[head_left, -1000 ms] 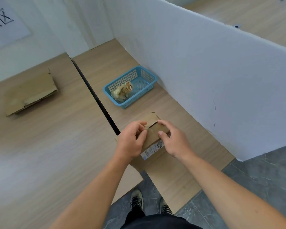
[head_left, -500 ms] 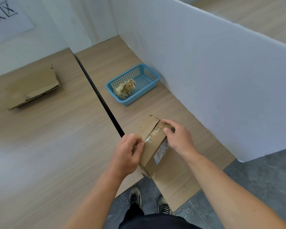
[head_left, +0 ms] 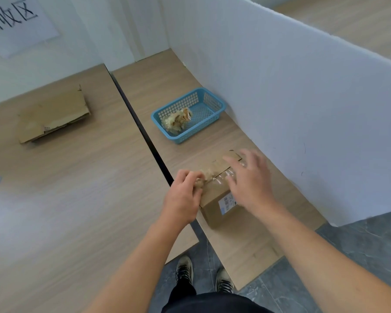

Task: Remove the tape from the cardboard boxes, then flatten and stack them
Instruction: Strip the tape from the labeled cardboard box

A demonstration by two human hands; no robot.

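One clingy tape end point(head_left: 204, 175) is pinched in the left fingers point(head_left: 188, 177), with the seemingly light box point(head_left: 213, 201) beneath the spread right fingers point(head_left: 232, 163).

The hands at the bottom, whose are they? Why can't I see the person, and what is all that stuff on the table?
There is no machine here. A person wears a camera on their head, so you see what they see: their own arms, and their shoes far below. The left hand pinches crumpled clear tape on a small cardboard box. The right hand is spread open over the box top; the blur hides whether it touches. Farther back on the table, a blue basket holds a wad of old tape, and flattened cardboard lies off to the left.
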